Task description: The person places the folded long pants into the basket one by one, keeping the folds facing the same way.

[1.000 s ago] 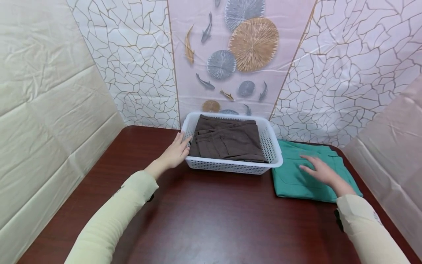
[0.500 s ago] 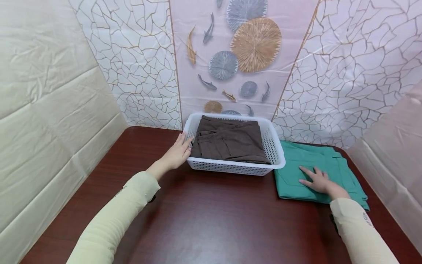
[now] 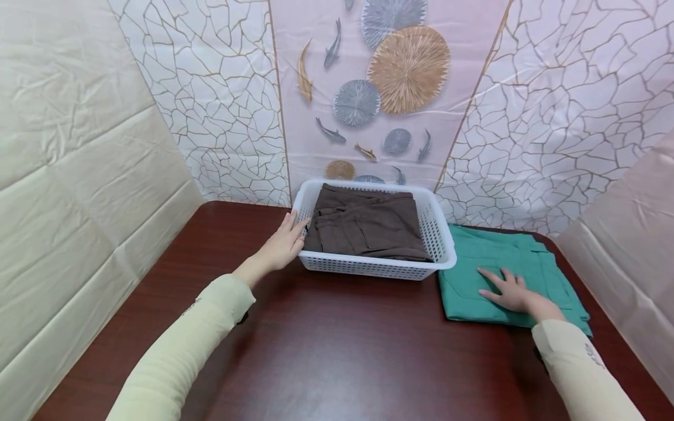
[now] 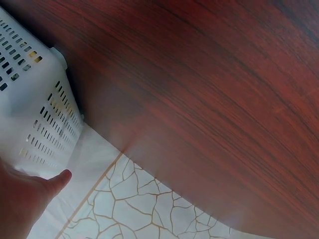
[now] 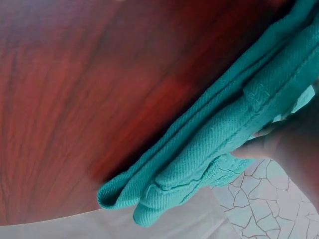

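Note:
A white perforated plastic basket (image 3: 368, 268) stands at the back of the table, with folded dark brown trousers (image 3: 368, 225) inside it. My left hand (image 3: 281, 244) rests on the basket's left rim, its fingers stretched out. Seen in the left wrist view, that hand (image 4: 30, 199) lies against the slotted basket wall (image 4: 52, 124). To the right of the basket lies a folded green garment (image 3: 474, 292), layered and flat. On top of it my right hand (image 3: 511, 290) rests with fingers spread. The right wrist view shows the garment's folded edge (image 5: 209, 134) beside this hand (image 5: 291, 144).
The dark red-brown wooden table (image 3: 337, 351) reaches toward me. A patterned cloth backdrop (image 3: 221, 117) hangs right behind the basket. Cream cloth walls (image 3: 79, 175) stand along the left and right sides.
My right hand has come down onto the green garment, ending slightly lower in the head view. The left hand has stayed at the basket's rim.

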{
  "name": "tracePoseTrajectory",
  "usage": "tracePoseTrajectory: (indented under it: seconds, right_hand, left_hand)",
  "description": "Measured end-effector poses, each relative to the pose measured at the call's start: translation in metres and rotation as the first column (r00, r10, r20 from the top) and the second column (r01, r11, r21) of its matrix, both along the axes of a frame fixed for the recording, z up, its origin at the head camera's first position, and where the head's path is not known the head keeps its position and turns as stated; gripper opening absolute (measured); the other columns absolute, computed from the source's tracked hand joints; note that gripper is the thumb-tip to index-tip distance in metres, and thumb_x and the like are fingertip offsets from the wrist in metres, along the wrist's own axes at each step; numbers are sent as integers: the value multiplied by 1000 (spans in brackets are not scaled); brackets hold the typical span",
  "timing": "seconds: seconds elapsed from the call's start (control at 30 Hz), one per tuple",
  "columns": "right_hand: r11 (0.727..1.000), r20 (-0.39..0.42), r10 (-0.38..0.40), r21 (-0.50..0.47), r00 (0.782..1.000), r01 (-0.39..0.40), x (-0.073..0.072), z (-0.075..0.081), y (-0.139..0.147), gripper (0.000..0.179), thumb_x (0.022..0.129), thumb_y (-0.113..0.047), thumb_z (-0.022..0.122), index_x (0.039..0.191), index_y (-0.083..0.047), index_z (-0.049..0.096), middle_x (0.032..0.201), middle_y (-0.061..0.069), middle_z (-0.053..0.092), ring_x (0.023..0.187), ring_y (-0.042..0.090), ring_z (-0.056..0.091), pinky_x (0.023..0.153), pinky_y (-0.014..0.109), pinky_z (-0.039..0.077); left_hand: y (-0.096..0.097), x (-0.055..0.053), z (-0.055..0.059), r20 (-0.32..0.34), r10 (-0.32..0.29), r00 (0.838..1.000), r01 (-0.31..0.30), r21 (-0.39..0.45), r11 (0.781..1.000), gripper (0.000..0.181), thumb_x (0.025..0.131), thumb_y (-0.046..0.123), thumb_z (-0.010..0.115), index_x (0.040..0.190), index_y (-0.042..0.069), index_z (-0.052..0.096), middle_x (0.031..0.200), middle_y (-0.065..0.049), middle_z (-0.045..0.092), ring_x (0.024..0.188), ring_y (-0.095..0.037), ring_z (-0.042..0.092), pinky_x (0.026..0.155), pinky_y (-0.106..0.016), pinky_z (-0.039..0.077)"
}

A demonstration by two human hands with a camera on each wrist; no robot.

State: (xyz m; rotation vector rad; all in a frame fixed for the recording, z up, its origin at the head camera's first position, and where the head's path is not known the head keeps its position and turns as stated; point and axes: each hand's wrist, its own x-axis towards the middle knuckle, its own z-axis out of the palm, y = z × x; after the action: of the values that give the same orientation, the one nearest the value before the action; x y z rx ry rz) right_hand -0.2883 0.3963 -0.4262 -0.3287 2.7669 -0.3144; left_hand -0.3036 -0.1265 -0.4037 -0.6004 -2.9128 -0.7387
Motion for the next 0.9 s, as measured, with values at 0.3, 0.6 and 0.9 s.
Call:
tracePoseTrajectory:
  seconds: [0.3, 0.6, 0.9]
  right_hand:
    - [1000, -2, -17, 16, 1000, 17, 15, 3, -6, 74, 96, -54, 42, 149, -8, 16, 140, 44, 5, 121, 69, 8, 83, 85, 17]
    - [998, -68, 31, 52, 997, -28, 33, 1, -16, 71, 93, -52, 48, 143, -8, 26, 136, 42, 17, 117, 63, 20, 79, 82, 26]
    - [995, -113, 70, 84, 991, -61, 52, -2, -22, 68, 93, -52, 49, 142, -11, 30, 136, 38, 22, 118, 59, 23, 76, 80, 30]
  left_hand:
    - [0, 0, 0, -1, 15, 1000, -15, -4, 1000, 49, 98, 17, 33, 145, 3, 35, 156, -27, 3, 145, -41, 0, 116, -53, 17]
    - [-2, 2, -2, -25, 11, 1000, -11, 6, 1000, 44, 97, 17, 32, 137, 3, 46, 154, -29, 5, 144, -44, 2, 115, -54, 17]
    - [-3, 2, -2, -59, 1, 998, 0, 18, 1000, 31, 95, 16, 33, 108, 4, 58, 152, -33, 11, 142, -48, 6, 115, -56, 19]
